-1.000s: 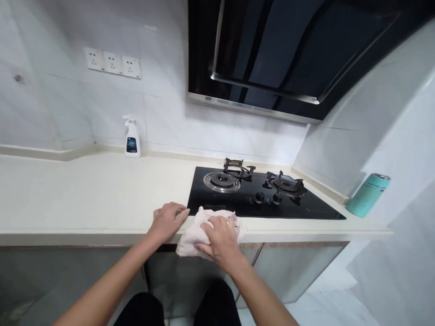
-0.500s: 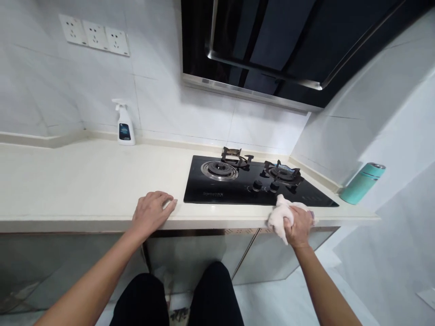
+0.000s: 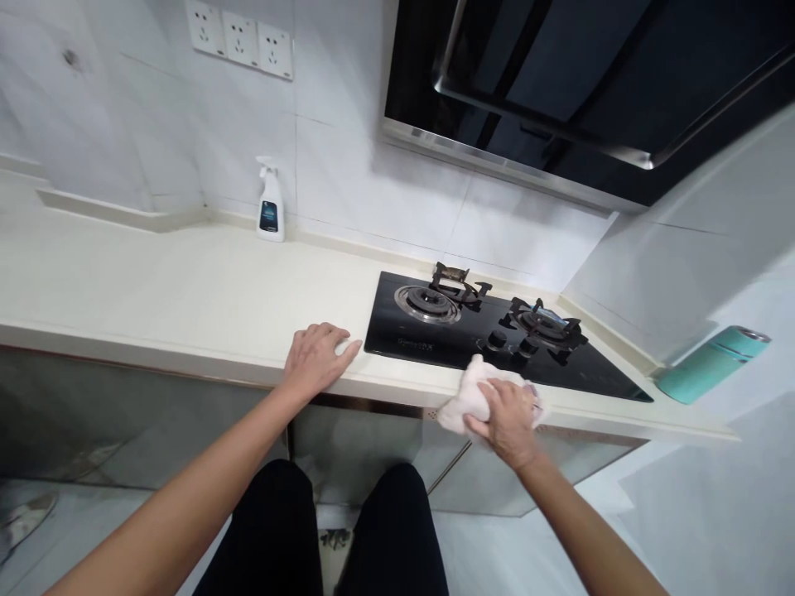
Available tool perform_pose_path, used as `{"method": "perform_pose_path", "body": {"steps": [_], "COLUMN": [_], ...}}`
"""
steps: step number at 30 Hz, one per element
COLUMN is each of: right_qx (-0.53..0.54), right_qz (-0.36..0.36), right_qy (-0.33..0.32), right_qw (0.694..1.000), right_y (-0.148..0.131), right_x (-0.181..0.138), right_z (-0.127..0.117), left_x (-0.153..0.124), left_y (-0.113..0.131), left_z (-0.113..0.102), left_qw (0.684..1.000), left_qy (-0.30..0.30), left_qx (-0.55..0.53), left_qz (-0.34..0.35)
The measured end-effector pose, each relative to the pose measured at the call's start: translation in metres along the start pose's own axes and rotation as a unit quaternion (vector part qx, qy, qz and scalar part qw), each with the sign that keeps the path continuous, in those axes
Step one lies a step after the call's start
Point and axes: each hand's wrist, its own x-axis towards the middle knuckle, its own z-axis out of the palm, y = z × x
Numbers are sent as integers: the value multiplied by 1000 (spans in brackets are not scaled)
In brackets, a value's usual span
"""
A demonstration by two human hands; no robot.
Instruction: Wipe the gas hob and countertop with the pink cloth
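Note:
My right hand (image 3: 510,418) is closed on a pale, whitish cloth (image 3: 467,401), pressing it against the counter's front edge just before the stove. Part of the cloth hangs over that edge. My left hand (image 3: 318,356) rests on the cream countertop (image 3: 186,285), left of the stove, thumb apart from the fingers and nothing in it. The black glass gas stove (image 3: 397,319) has two burners. A pot support (image 3: 460,288) sits off the left burner (image 3: 428,303), behind it, while the right burner (image 3: 545,321) has its support in place.
A white spray bottle (image 3: 271,203) stands by the back wall. At the counter's right end is a teal flask (image 3: 714,364). A dark range hood (image 3: 559,91) hangs above the stove. Wall sockets (image 3: 241,39) are at upper left, and cabinet doors (image 3: 354,451) lie below the counter.
My right hand has slid left along the counter's front edge with the cloth. The view has turned somewhat left; my left hand stays on the counter near the stove's left corner.

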Motion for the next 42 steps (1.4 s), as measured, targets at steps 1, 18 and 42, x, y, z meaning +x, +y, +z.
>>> {"method": "perform_pose_path", "body": {"steps": [1,18,42], "right_qx": [15,288,262], "right_qz": [-13,-230,48], "right_qy": [0,-38,-49], "right_qw": [1000,929,963], "right_y": [-28,-155,26], "right_x": [11,86,64], "right_z": [3,-39,22], "left_x": [-1,-43,-53], "left_y": [0,14,80], "left_z": [0,-5,60], "left_qw": [1000,958,923], "left_qy": [5,-81,-27], "left_qx": [-5,-58,115], "left_qz": [2,269,366]}}
